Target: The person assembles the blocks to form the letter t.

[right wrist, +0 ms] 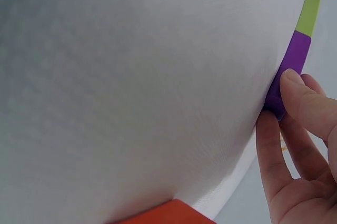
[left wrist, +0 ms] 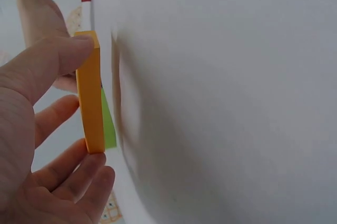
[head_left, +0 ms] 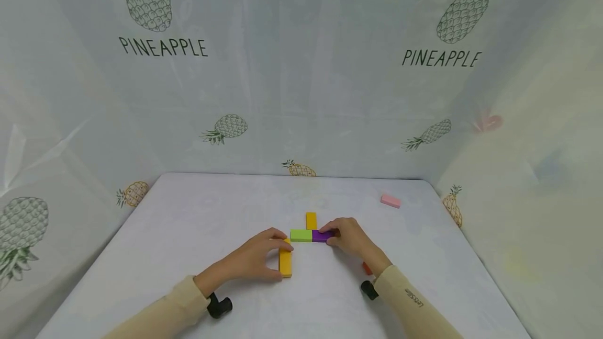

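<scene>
In the head view my left hand (head_left: 254, 258) grips a yellow block (head_left: 285, 264) lengthwise, its long side pointing away from me. Seen from the left wrist, the thumb presses one end of that yellow block (left wrist: 91, 98) and fingertips hold the opposite end. My right hand (head_left: 350, 237) pinches the outer end of a purple block (head_left: 320, 236), thumb on one side and fingers at the end in the right wrist view. Against the purple block's left end lies a lime-green block (head_left: 300, 235), in line with it. A second yellow block (head_left: 311, 220) sits just behind where these two meet.
A pink block (head_left: 390, 201) lies at the far right of the white table (head_left: 212, 198). Under the right forearm, an orange-red block (head_left: 367, 269) is partly hidden. Pineapple-printed cloth (head_left: 301, 77) hangs behind the table and along its sides.
</scene>
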The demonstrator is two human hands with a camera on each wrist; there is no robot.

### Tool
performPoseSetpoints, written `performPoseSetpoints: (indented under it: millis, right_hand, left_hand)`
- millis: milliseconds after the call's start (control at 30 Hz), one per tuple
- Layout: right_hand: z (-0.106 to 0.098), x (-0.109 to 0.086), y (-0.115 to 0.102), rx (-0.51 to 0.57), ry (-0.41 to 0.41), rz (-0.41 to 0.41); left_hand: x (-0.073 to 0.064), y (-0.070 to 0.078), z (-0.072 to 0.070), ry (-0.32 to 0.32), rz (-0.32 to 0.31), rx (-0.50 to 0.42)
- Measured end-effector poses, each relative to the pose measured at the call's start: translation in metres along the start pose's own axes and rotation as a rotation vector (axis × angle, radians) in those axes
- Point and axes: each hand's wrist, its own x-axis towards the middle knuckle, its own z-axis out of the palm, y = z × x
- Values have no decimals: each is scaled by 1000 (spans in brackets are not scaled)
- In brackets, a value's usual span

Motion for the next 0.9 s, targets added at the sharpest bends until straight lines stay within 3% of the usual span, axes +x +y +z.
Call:
performPoseSetpoints:
  millis: [400,900]
  right_hand:
    - [0,0,1,-8,1,2]
    - [1,4,3,7,-1,6]
  left_hand:
    - [24,19,19,-27,58,11]
    - [38,35,30,-46,53,-11]
